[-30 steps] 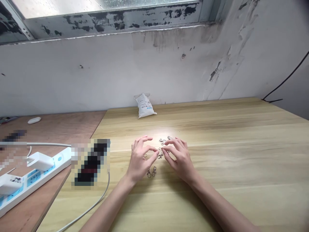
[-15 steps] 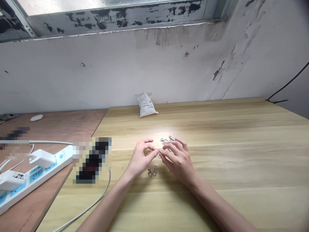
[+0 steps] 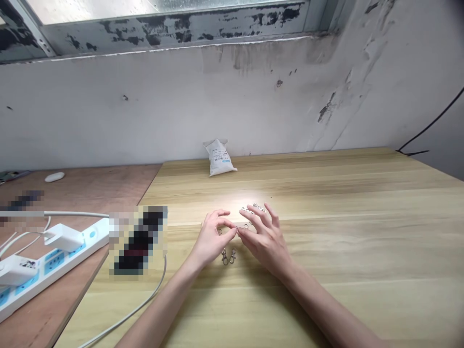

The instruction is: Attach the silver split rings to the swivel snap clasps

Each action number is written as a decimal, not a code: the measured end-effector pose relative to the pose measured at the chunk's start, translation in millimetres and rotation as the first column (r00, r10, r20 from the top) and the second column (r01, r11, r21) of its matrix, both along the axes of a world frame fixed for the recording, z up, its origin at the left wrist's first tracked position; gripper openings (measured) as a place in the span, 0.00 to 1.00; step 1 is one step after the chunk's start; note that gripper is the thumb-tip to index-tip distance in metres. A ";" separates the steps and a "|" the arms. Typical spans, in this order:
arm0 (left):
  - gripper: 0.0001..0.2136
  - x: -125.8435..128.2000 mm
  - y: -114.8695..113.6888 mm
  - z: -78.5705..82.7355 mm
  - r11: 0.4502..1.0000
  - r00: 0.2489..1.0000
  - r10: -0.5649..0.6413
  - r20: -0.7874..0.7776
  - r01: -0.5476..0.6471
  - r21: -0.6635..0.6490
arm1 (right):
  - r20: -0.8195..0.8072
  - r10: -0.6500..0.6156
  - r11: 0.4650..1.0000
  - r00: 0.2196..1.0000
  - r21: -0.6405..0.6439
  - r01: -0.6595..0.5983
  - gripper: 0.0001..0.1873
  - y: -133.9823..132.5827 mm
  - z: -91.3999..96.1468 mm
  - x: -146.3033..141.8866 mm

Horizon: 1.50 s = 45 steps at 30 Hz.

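Note:
My left hand point(image 3: 214, 237) pinches a tiny metal piece point(image 3: 237, 228) between thumb and forefinger; its exact shape is too small to make out. From the other side, the thumb and forefinger of my right hand point(image 3: 264, 237) close on the same spot, its other fingers raised and spread. Just beyond the right forefinger shows a small metal ring point(image 3: 246, 226). Another ring point(image 3: 219, 232) appears beneath my left fingers. Two silver lobster clasps, a left clasp point(image 3: 225, 257) and a right clasp point(image 3: 232, 256), lie side by side nearer me. Behind my right fingers sits a partly hidden pile of metal clasps point(image 3: 255, 206).
A white plastic packet point(image 3: 219, 158) stands at the back of the wooden table point(image 3: 344, 217) near the wall. On the left are a power strip point(image 3: 54, 263) with chargers, a white cable point(image 3: 134, 314) and a blurred-out object point(image 3: 139, 241).
My right fingers have lifted and spread away from the pile, while its thumb and forefinger have come together at the left fingertips. My left hand has barely moved.

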<state>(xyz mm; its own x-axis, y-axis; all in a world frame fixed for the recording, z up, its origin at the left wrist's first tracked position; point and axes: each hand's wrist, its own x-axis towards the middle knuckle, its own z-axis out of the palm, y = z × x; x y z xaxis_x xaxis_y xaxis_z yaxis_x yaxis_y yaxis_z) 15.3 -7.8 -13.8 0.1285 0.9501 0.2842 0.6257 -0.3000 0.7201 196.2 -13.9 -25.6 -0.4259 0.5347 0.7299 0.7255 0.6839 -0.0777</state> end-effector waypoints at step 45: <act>0.06 -1.8 -2.1 6.7 0.971 0.992 -0.083 -0.098 0.058 -0.233 | 0.154 0.007 0.997 0.988 0.069 -0.018 0.05 -2.8 -6.6 -5.6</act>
